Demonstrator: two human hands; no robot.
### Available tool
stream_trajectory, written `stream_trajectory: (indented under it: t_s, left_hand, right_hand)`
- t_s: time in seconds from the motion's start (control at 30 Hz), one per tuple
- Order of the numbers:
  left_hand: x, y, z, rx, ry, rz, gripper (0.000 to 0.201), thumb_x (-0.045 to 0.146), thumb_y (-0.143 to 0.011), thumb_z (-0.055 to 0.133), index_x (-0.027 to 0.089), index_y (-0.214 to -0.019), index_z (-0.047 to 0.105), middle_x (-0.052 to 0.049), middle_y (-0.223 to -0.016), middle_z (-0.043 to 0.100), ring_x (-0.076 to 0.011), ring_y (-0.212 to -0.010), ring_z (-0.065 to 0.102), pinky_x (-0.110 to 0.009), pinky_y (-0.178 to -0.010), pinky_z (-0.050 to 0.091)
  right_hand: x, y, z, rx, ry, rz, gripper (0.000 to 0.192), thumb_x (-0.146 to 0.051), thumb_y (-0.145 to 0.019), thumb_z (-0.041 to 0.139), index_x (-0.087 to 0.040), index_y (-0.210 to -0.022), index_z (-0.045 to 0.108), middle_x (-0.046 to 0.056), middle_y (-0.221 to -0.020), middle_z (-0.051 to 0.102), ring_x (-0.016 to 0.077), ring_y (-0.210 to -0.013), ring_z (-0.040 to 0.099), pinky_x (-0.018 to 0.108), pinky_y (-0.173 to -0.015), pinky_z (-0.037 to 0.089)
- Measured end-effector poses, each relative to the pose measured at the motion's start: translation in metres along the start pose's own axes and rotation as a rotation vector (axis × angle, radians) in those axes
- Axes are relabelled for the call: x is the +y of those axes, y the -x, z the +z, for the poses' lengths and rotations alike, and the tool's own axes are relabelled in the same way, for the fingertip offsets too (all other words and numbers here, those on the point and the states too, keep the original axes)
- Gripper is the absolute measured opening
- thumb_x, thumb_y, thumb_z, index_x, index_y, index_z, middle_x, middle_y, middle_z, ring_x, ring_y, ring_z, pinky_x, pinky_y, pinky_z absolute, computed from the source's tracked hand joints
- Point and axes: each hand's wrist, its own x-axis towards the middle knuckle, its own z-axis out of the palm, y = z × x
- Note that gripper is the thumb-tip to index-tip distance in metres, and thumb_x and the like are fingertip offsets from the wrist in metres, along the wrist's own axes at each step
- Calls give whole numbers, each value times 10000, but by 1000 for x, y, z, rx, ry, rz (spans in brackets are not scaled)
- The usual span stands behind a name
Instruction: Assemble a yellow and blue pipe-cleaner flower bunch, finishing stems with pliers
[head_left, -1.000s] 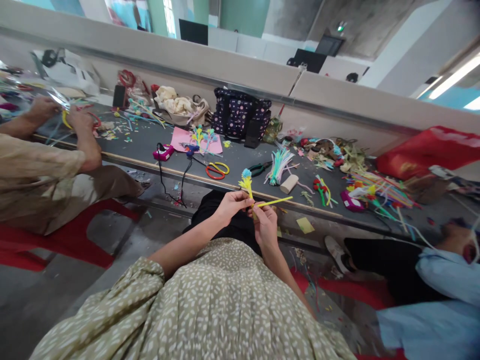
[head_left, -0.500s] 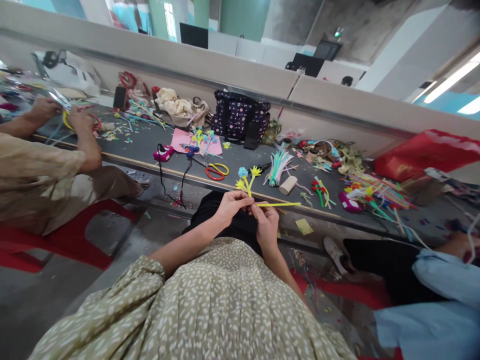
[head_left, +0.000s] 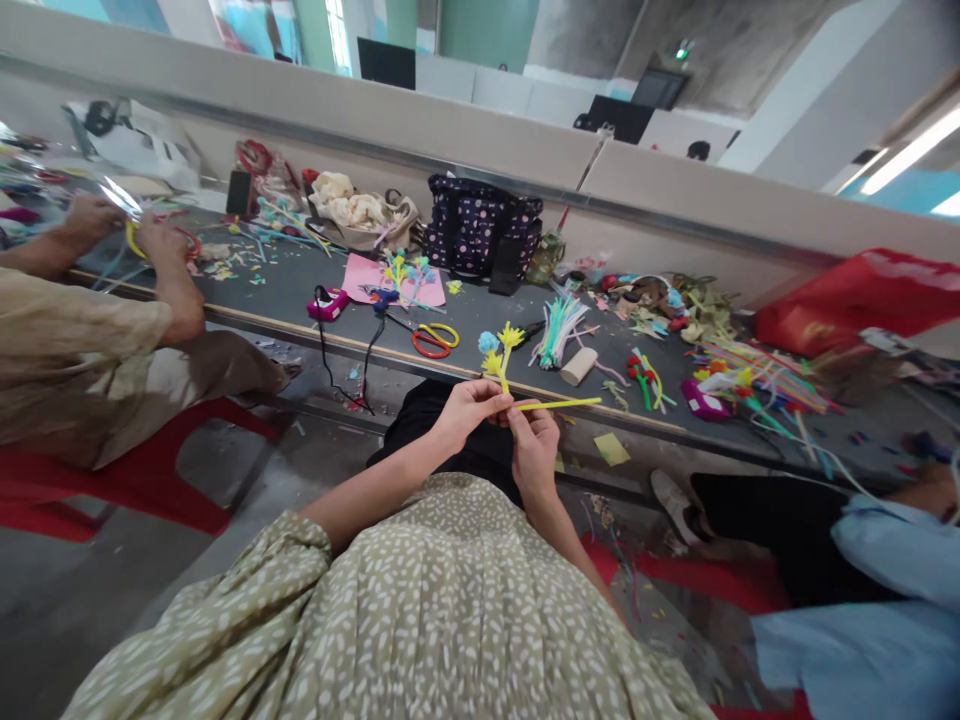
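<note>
My left hand (head_left: 466, 408) pinches the stems of a small bunch of pipe-cleaner flowers (head_left: 498, 352), yellow with one blue head, held upright over my lap. My right hand (head_left: 534, 448) grips a yellow pipe cleaner (head_left: 561, 404) that sticks out to the right from the same stems. Both hands touch at the base of the bunch, just in front of the grey table's edge (head_left: 390, 352).
On the table lie red-and-yellow scissors (head_left: 433, 340), a pink glue gun (head_left: 328, 304), pliers (head_left: 529, 331), a bundle of pipe cleaners (head_left: 559, 328), a pink sheet (head_left: 392, 281) and a dotted bag (head_left: 482, 231). A person works at the left (head_left: 90, 300); another sits at the right (head_left: 862, 590).
The flower bunch has turned so a second yellow head and the blue head show apart. The yellow pipe cleaner swung slightly, its free end further right.
</note>
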Motion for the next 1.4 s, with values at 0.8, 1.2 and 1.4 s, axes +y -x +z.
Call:
stream_trajectory:
  t_s: [0.8,1.2,1.4]
  left_hand:
    - [3,0,-7,-77,91,-147,352,388,-635,817,106,-711,621,-17,-584,635,-106,-497,596,-214,-505,456]
    - [-7,-4,-2,124,13,-24,297,359,-605,816,126,-632,634,15,-575,584,-65,-480,491,-210,-485,384]
    - [1,-3,-4,91,-49,0,279,344,-631,791,123,-600,622,8,-557,583,-74,-496,498,-216,-498,370]
  right_hand:
    - [-2,-6,-6,-210,-533,564,57,-169,-680,725,-163,-701,673,-36,-611,605,81,-545,523,217,-584,480]
    - [4,0,-2,29,193,-122,101,-285,-816,658,-184,-810,667,2,-758,624,151,-671,591,278,-641,476]
    - [8,-4,-2,31,-27,68,130,-289,-753,713,-190,-821,665,-9,-717,650,141,-627,586,276,-629,490]
